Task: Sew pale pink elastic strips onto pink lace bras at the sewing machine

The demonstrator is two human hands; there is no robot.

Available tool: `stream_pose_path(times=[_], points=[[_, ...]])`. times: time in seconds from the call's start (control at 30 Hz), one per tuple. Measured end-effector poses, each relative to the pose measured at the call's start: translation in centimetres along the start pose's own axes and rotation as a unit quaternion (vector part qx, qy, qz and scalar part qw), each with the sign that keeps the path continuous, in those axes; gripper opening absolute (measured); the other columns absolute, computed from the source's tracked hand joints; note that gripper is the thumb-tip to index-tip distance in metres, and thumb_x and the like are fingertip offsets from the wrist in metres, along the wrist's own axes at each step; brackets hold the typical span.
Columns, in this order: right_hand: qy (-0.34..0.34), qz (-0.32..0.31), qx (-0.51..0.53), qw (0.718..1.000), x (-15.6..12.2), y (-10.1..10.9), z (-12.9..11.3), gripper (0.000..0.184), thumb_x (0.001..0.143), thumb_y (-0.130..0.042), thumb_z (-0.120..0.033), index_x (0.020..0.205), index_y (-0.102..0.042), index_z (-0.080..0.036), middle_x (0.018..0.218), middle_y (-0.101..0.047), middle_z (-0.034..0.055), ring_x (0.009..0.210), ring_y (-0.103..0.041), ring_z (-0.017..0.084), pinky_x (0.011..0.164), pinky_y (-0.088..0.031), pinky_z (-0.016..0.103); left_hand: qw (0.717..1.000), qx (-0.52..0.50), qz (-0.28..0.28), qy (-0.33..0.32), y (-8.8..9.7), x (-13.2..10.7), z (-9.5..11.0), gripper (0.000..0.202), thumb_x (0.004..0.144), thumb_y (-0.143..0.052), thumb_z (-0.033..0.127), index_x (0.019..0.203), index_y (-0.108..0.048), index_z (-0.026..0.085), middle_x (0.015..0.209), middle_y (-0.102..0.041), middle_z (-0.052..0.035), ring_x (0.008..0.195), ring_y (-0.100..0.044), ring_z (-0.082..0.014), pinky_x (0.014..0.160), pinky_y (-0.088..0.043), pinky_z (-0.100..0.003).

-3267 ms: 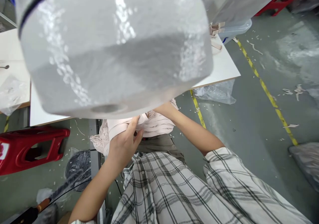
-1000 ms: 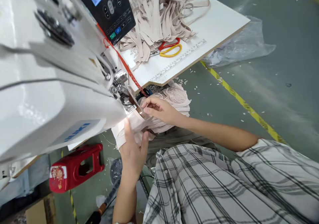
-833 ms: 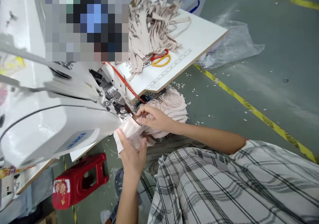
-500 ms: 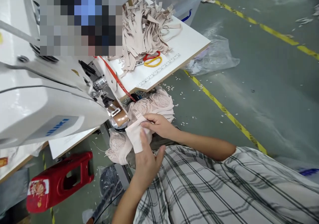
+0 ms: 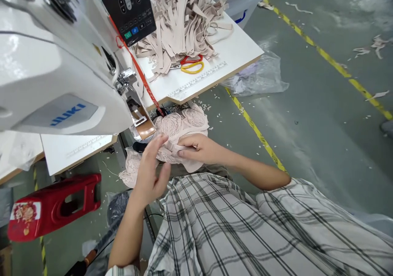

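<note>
Pale pink lace bras [image 5: 195, 118] lie bunched at the front edge of the sewing machine table, with one cup [image 5: 132, 167] showing at the left behind my left hand. My right hand [image 5: 202, 148] pinches the pale band of a bra between thumb and fingers. Beside the machine's presser area [image 5: 139, 120], my left hand [image 5: 150, 175] has its fingers stretched out and its thumb apart, holding nothing visible. Its fingertips reach near the bra fabric; whether they touch it is unclear. The white sewing machine [image 5: 76, 83] stands just beyond.
On the white table [image 5: 245, 55] sit a heap of beige fabric strips [image 5: 184, 26] and red-and-yellow scissors [image 5: 193, 66]. A control panel [image 5: 130, 14] hangs over it. A red stool [image 5: 58, 206] stands at lower left. A plastic bag [image 5: 260, 75] lies on the floor.
My left hand has come off the pale fabric piece and moved left, its fingers now spread. My right hand keeps its pinch, and the fabric now lies lower against the bras. The view has shifted.
</note>
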State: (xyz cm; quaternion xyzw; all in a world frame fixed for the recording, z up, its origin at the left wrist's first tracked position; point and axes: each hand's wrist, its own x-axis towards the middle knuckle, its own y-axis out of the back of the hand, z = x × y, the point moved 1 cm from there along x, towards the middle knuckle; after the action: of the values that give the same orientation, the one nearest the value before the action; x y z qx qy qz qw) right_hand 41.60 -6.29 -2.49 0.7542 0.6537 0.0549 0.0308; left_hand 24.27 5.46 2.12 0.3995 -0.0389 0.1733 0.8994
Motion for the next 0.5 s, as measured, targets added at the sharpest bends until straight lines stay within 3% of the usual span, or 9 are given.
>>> stream_pose_path(times=[0.07, 0.17, 0.23, 0.3, 0.4, 0.5], points=[[0.017, -0.028, -0.045, 0.998, -0.1, 0.0, -0.3, 0.025, 0.09, -0.054, -0.026, 0.067, -0.051, -0.017, 0.065, -0.044, -0.0044, 0.062, -0.041, 0.009, 0.06, -0.029, 0.024, 0.996, 0.004, -0.085, -0.037, 0.1, 1.0, -0.2, 0.06, 0.094, -0.05, 0.019, 0.151, -0.032, 0.019, 0.146, -0.051, -0.016, 0.141, -0.043, -0.0274, 0.117, -0.035, -0.05], [0.035, -0.06, -0.142, 0.987, -0.3, 0.3, -0.7, 0.02, 0.09, -0.052, -0.024, 0.072, -0.058, -0.017, 0.069, -0.05, -0.0033, 0.064, -0.044, 0.009, 0.062, -0.03, 0.024, 0.992, 0.048, -0.113, -0.042, 0.2, 1.5, -1.3, 0.036, 0.092, -0.057, 0.023, 0.127, -0.054, 0.02, 0.116, -0.068, -0.0107, 0.112, -0.062, -0.0244, 0.103, -0.047, -0.045], [0.052, -0.061, -0.21, 0.974, -0.4, 0.5, -0.8, 0.019, 0.092, -0.052, -0.027, 0.081, -0.064, -0.018, 0.073, -0.055, -0.0013, 0.067, -0.047, 0.011, 0.064, -0.031, 0.026, 0.992, 0.08, -0.085, -0.05, 0.1, 1.2, -2.0, 0.014, 0.091, -0.059, 0.025, 0.104, -0.06, 0.021, 0.089, -0.068, -0.0049, 0.085, -0.064, -0.0197, 0.081, -0.053, -0.037], [0.081, -0.028, -0.271, 0.959, -0.5, 0.6, -0.6, 0.022, 0.094, -0.052, -0.032, 0.084, -0.067, -0.021, 0.073, -0.057, 0.0014, 0.07, -0.048, 0.015, 0.066, -0.031, 0.029, 0.986, 0.131, -0.026, -0.1, 0.0, 0.5, -2.4, 0.001, 0.091, -0.059, 0.022, 0.091, -0.059, 0.022, 0.074, -0.065, -0.0012, 0.071, -0.062, -0.0168, 0.066, -0.05, -0.031], [0.117, 0.019, -0.319, 0.94, -0.5, 0.4, -0.2, 0.026, 0.096, -0.05, -0.037, 0.081, -0.068, -0.025, 0.07, -0.056, 0.0036, 0.07, -0.047, 0.019, 0.07, -0.033, 0.034, 0.95, 0.21, 0.094, -0.211, -0.5, -0.7, -2.3, 0.013, 0.088, -0.062, 0.013, 0.084, -0.058, 0.025, 0.067, -0.063, 0.0028, 0.065, -0.061, -0.0143, 0.065, -0.05, -0.029], [0.112, 0.02, -0.301, 0.947, -0.4, -0.2, 0.1, 0.028, 0.096, -0.049, -0.043, 0.079, -0.068, -0.03, 0.067, -0.056, 0.0033, 0.068, -0.045, 0.019, 0.072, -0.035, 0.037, 0.925, 0.229, 0.141, -0.27, -0.9, -1.6, -2.2, 0.02, 0.083, -0.066, 0.007, 0.083, -0.058, 0.026, 0.064, -0.063, 0.0049, 0.064, -0.062, -0.0135, 0.069, -0.054, -0.03]])
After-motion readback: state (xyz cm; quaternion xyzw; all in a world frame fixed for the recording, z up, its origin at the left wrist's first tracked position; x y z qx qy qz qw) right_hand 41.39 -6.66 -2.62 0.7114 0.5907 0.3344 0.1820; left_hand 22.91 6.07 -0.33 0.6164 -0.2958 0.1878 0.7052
